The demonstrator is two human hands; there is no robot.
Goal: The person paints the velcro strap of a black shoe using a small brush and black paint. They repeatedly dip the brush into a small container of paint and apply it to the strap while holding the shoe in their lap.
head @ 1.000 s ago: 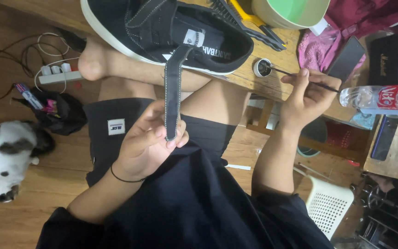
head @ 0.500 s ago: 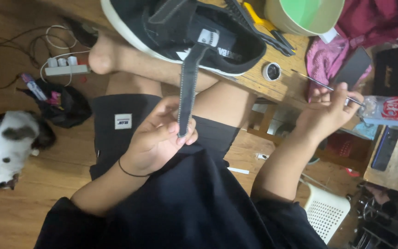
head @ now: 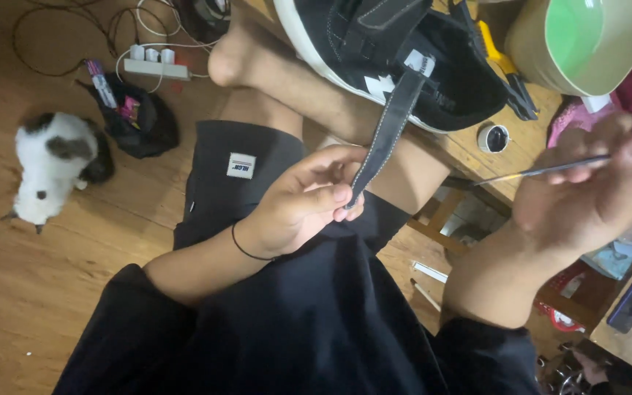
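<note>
Pinched taut in the left hand (head: 298,201), the black stitched leather strap (head: 388,132) runs to the black canvas shoe (head: 396,51) at 12 o'clock, while the right hand (head: 594,190) grips 1 thin brush (head: 543,170).

Scene lit warmly from above, moderately dim. Wooden floor (head: 45,292) rendered orange-brown, fairly even. Green bowl (head: 587,40) at far right brightest, slight glare on rim. Black clothing (head: 287,336) near camera crushed to flat dark mass. Right hand (head: 594,190) softened by motion blur; left hand (head: 305,201) sharper. Wide-angle bending seen at edges.
</note>
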